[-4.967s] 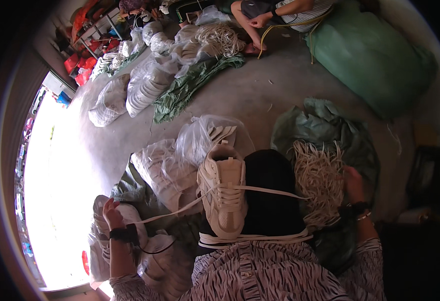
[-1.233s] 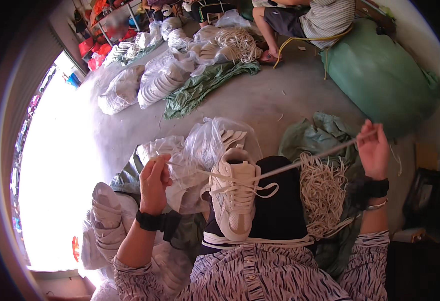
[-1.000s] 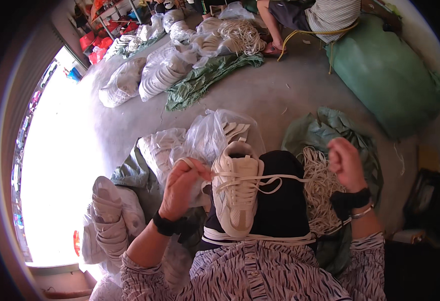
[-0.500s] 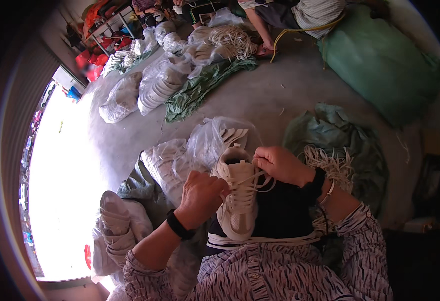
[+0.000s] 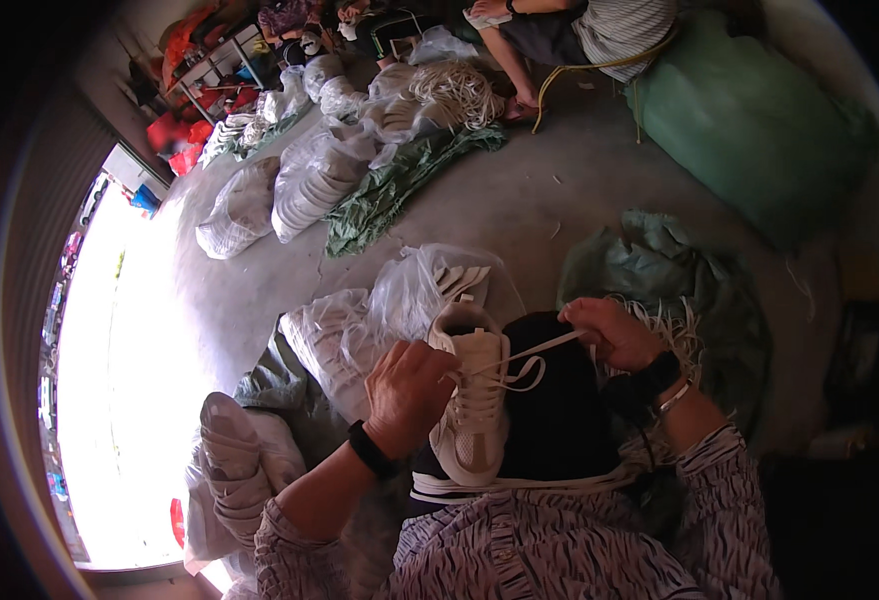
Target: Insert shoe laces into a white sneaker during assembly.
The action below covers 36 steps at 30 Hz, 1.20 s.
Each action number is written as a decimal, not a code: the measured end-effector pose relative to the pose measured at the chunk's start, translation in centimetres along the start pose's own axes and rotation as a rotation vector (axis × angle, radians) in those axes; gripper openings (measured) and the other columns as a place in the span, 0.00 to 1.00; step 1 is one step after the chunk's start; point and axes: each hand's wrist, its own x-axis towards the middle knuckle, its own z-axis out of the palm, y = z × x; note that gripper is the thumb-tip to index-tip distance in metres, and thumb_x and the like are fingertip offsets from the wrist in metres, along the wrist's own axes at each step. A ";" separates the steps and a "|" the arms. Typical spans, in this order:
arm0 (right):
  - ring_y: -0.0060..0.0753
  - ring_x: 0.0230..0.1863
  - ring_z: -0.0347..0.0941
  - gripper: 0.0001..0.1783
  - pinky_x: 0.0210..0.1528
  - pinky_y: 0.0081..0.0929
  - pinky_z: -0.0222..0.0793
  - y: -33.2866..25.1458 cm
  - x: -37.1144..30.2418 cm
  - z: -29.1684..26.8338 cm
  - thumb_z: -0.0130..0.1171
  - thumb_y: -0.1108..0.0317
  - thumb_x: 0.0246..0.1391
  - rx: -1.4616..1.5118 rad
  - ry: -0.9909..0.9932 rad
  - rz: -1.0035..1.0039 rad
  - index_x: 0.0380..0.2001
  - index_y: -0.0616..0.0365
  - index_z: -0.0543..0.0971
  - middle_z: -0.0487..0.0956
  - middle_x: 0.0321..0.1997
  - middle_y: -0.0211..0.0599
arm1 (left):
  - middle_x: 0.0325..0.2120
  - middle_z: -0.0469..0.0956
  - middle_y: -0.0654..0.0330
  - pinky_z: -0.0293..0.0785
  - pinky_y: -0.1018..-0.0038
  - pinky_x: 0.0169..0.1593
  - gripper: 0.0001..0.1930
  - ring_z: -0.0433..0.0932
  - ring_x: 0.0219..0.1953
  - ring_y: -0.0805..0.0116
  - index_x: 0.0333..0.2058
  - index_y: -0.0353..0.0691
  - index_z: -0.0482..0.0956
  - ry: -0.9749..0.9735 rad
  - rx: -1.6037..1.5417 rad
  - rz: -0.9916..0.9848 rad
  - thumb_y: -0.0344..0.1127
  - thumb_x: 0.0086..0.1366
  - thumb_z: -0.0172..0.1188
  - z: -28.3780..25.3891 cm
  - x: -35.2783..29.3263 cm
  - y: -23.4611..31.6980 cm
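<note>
The right hand [image 5: 607, 334] pinches a white lace [image 5: 547, 346] between thumb and fingers, drawing it in a straight line from the shoe out over the lap. The left hand [image 5: 411, 392] is curled inward beside the lacing; its fingertips are partly hidden, so I cannot tell whether they grip lace too. Between the hands, the cream shoe [image 5: 471, 440] rests along the left side of the black-covered lap [image 5: 549, 410], toe toward the wearer, with a loose loop of lace hanging off its right side. More white laces [image 5: 519, 486] lie across the lap's near edge. Just past the lap's left edge are clear plastic bags [image 5: 399, 290] of pale shoe parts and, closer in, a nested stack of shoes [image 5: 231, 460]. Past its right edge, a heap of laces [image 5: 681, 330] lies on a green sheet [image 5: 639, 255]. Toward the floor's far edge, more filled bags [image 5: 319, 180] sit beside crumpled green sacking [image 5: 404, 185]; a bulging green sack [image 5: 749, 130] occupies the far right corner, next to a seated co-worker [image 5: 624, 35].
</note>
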 end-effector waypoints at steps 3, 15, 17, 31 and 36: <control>0.09 0.22 0.61 0.07 0.21 0.12 0.55 1.5 -1.5 -0.7 0.55 0.67 0.52 -0.142 0.161 -0.075 0.35 0.54 0.75 0.69 0.24 0.19 | 0.23 0.71 0.62 0.68 0.66 0.30 0.12 0.72 0.28 0.61 0.31 0.45 0.77 0.030 -0.050 -0.056 0.26 0.44 0.59 1.1 -0.8 -0.9; 0.28 0.21 0.72 0.09 0.25 0.25 0.67 0.9 -6.3 5.8 0.53 0.65 0.55 -0.978 0.087 -0.606 0.35 0.57 0.77 0.76 0.21 0.37 | 0.22 0.70 0.64 0.64 0.76 0.26 0.12 0.68 0.24 0.76 0.30 0.38 0.74 -0.131 -0.508 -0.558 0.37 0.65 0.44 -1.0 -4.0 -4.2; 0.38 0.24 0.75 0.07 0.22 0.30 0.68 2.3 -5.6 7.2 0.55 0.66 0.50 -1.510 -0.076 -0.831 0.30 0.57 0.73 0.74 0.21 0.37 | 0.24 0.71 0.63 0.65 0.76 0.28 0.13 0.69 0.25 0.74 0.28 0.38 0.75 -0.059 -0.605 -0.499 0.38 0.65 0.44 -1.4 -2.9 -5.0; 0.36 0.20 0.73 0.05 0.20 0.33 0.68 2.8 -2.3 8.5 0.55 0.70 0.45 -1.712 -0.011 -0.897 0.22 0.54 0.69 0.71 0.17 0.33 | 0.29 0.66 0.63 0.65 0.82 0.31 0.17 0.63 0.24 0.81 0.45 0.31 0.71 0.829 -1.302 -0.668 0.40 0.68 0.48 -13.5 -0.6 -14.8; 0.38 0.21 0.73 0.05 0.22 0.33 0.69 3.2 -2.5 7.9 0.56 0.69 0.45 -1.702 -0.234 -0.790 0.22 0.55 0.71 0.71 0.19 0.35 | 0.34 0.67 0.60 0.68 0.83 0.35 0.17 0.65 0.27 0.81 0.52 0.34 0.68 0.898 -1.275 -0.532 0.36 0.69 0.46 -19.3 -6.0 -26.0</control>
